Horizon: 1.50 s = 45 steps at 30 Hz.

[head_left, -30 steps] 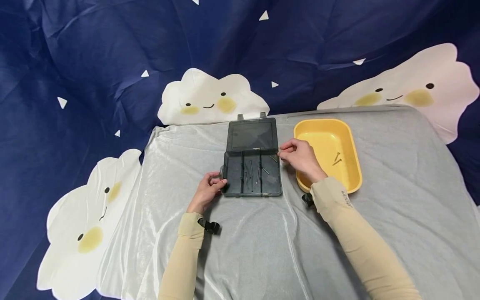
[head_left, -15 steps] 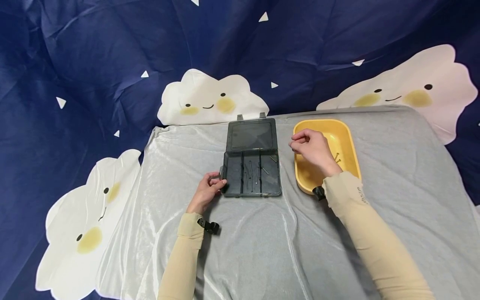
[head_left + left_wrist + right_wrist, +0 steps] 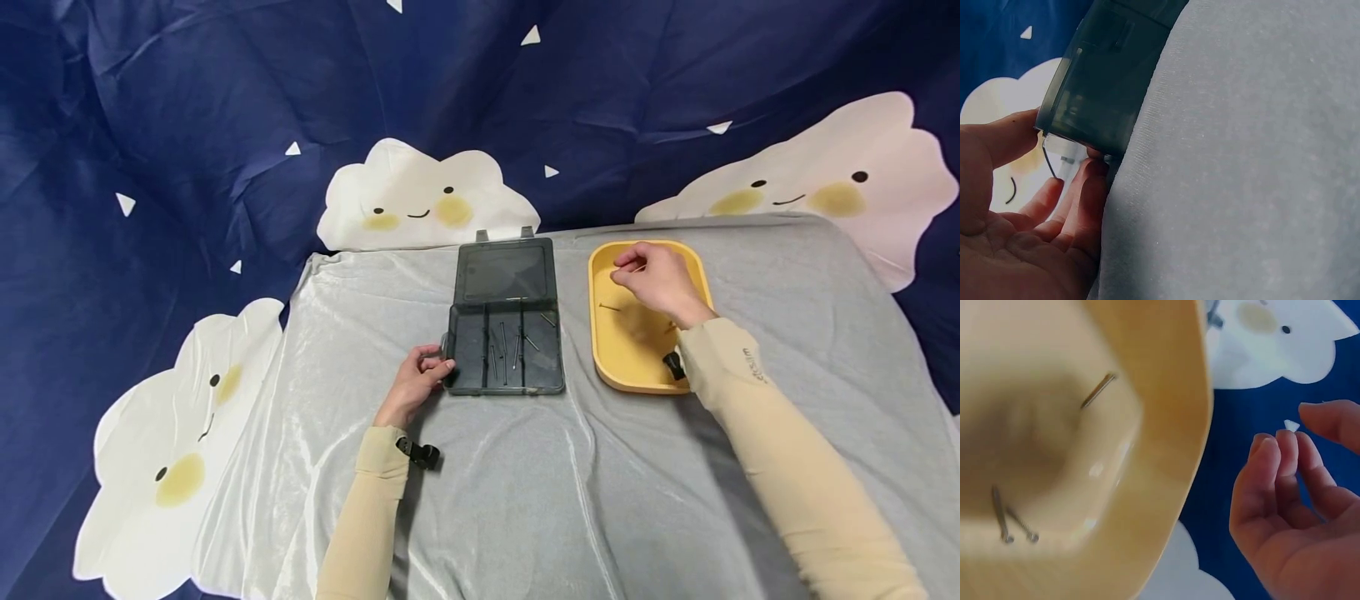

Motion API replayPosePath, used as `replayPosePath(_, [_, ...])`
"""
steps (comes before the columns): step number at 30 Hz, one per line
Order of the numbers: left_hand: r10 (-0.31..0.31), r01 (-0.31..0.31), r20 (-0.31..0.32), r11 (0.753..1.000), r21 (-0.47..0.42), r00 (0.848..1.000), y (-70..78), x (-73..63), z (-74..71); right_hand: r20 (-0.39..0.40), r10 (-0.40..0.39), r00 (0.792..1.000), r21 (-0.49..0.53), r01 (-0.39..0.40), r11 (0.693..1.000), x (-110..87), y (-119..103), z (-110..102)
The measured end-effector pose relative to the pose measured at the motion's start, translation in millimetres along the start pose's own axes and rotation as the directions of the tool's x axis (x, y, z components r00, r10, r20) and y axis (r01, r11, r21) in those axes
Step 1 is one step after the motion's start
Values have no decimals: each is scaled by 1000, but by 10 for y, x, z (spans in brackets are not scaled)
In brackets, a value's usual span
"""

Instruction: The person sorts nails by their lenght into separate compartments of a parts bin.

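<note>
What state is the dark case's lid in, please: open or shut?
Open: the lid is swung back from the case, leaving its compartments exposed.

Box (image 3: 467, 333) left of tray (image 3: 622, 358)

The dark box (image 3: 467, 346) lies open, slim screws (image 3: 532, 342) seemingly in its middle and right compartments; the yellow tray (image 3: 624, 367) holds three more.
</note>
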State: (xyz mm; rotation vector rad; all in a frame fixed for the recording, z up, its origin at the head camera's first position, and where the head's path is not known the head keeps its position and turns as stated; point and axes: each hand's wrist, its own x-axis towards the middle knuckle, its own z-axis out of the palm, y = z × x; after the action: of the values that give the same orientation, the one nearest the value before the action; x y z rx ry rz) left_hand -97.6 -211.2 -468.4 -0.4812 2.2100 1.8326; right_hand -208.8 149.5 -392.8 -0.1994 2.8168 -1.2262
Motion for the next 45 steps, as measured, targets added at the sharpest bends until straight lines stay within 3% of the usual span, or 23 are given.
replayPosePath(7, [3,-3,-1,1000,0,1000,-13,9,-7,103,-66,993,-119,78,990,130,166,75])
replayPosePath(14, [-7,7,-3,1000,-7,1000,-148,133,-28,259,-128,957,-233,191,953,221,332,254])
replayPosePath(20, [1,-1,-22,1000,-25,1000,-280,226,-17,341,-137,930,-289,242,926,241,436,382])
replayPosePath(29, [13,-14,-45,1000,-19,999,-286,218,-3,386,-65,920,-336,205,919,235,472,505])
replayPosePath(40, [9,-10,-45,1000,-28,999,-280,216,-3,386,-153,910,-342,296,892,218,505,538])
replayPosePath(45, [10,-11,-46,1000,-25,999,-280,217,-7,396,-112,911,-343,260,903,206,501,516])
